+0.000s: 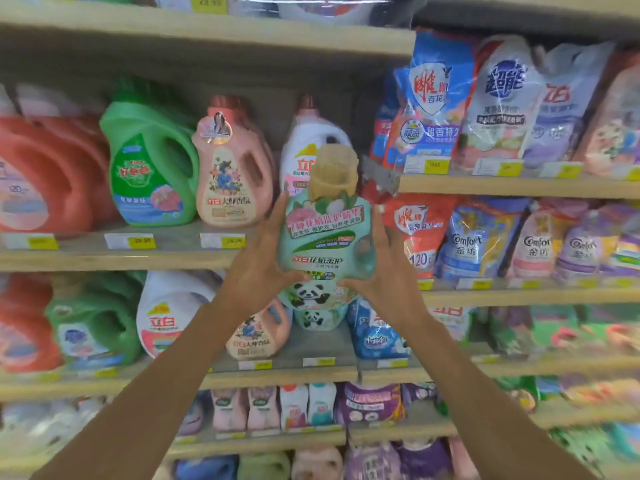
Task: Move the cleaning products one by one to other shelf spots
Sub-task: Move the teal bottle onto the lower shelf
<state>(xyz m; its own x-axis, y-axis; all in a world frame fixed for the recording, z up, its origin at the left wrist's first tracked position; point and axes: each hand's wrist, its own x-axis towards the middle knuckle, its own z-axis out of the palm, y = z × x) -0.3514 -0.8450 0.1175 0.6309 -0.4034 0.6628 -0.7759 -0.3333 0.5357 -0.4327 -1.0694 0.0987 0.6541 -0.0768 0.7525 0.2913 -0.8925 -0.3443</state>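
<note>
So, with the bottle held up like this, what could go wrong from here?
The left hand and right hand hold the teal bottle only by its lower sides, so it might slip or tip. The white bottle stands directly behind it and could get knocked. The metal bracket beside its cap might catch it.

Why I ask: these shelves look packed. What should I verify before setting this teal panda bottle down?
1. Left hand grip on the teal bottle: fingers and thumb round its side, ok.
2. Right hand grip: holds the opposite side, ok.
3. Beige cap on: ok.
4. Bottle upright: leans only slightly, ok.
5. Gap between the pink bottle and the white bottle behind: partly hidden by the held bottle, cannot tell.
6. Lower shelf board in front of the second panda bottle: looks bare, ok.
</note>
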